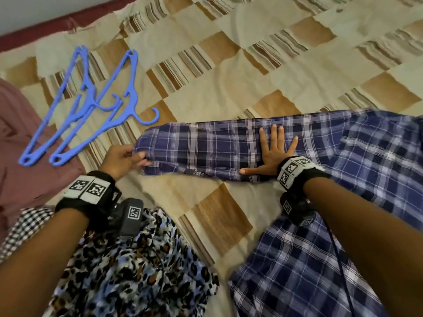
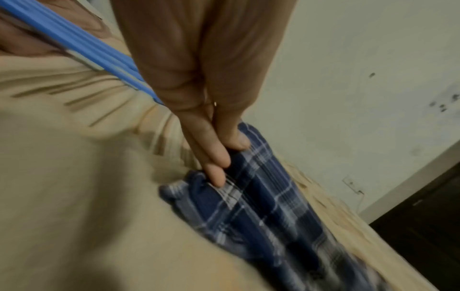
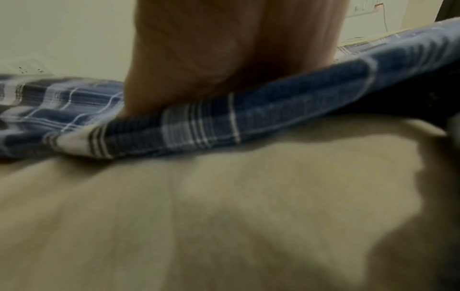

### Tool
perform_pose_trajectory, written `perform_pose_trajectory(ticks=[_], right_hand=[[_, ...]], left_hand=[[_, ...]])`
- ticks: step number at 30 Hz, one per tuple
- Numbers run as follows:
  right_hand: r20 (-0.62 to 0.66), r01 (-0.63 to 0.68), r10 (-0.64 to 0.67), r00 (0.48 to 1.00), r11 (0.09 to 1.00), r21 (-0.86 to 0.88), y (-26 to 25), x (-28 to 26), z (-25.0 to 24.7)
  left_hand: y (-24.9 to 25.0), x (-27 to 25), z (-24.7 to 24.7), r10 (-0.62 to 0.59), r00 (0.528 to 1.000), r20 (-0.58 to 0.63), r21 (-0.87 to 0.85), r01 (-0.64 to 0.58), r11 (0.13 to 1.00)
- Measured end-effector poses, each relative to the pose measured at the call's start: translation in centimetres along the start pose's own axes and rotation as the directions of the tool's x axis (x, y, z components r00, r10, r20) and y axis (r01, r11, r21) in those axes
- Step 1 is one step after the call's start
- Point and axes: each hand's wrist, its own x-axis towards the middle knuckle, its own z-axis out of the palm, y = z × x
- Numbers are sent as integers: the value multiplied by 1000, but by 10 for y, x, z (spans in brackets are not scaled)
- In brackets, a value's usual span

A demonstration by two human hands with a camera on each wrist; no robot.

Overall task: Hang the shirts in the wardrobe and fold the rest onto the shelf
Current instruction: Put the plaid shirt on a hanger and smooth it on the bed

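A blue plaid garment (image 1: 206, 147) lies spread on the bed, one long folded part stretching left and the rest at the right and front. My left hand (image 1: 128, 156) pinches the left end of that part; the left wrist view shows the fingers (image 2: 214, 157) curled round the plaid cloth (image 2: 261, 196). My right hand (image 1: 274, 149) lies flat with spread fingers on the middle of the plaid. In the right wrist view the palm (image 3: 199, 69) presses the plaid cloth (image 3: 248, 118).
Two blue plastic hangers (image 1: 91, 104) lie at the left on the checked beige bedspread (image 1: 229, 76). A pink garment (image 1: 20, 145) lies at the far left. A leopard-print garment (image 1: 137, 271) and a black-and-white checked cloth (image 1: 23, 227) lie at the front left.
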Motion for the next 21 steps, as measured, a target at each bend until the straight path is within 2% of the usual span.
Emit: perform_pose_trajectory(ticks=[4, 8, 11, 14, 16, 18, 19, 21], right_hand=[[9, 3, -3, 1000, 999, -33, 0, 0, -3], [18, 6, -5, 1000, 999, -44, 1, 0, -5], [27, -5, 7, 1000, 999, -54, -2, -3, -8], [54, -21, 23, 998, 999, -39, -4, -8, -14], [56, -43, 44, 997, 999, -15, -10, -13, -22], [-50, -30, 26, 998, 997, -72, -30, -21, -34], [-156, 2, -19, 988, 994, -105, -42, -24, -40], [-362, 142, -170, 917, 984, -104, -81, -31, -50]], left_hand=[[-19, -22, -14, -63, 993, 103, 88, 54, 995], [-15, -32, -19, -121, 972, 199, -61, 136, 989], [-14, -30, -21, -140, 971, 194, -48, 152, 987], [-23, -28, -22, -188, 972, 140, 135, 169, 976], [-23, -27, -19, -209, 973, 102, 156, 192, 969], [-18, -29, -17, -279, 958, 60, 97, 273, 957], [-12, -28, -16, -318, 947, 31, 94, 314, 945], [-4, -34, -16, -413, 911, -4, 104, 411, 906]])
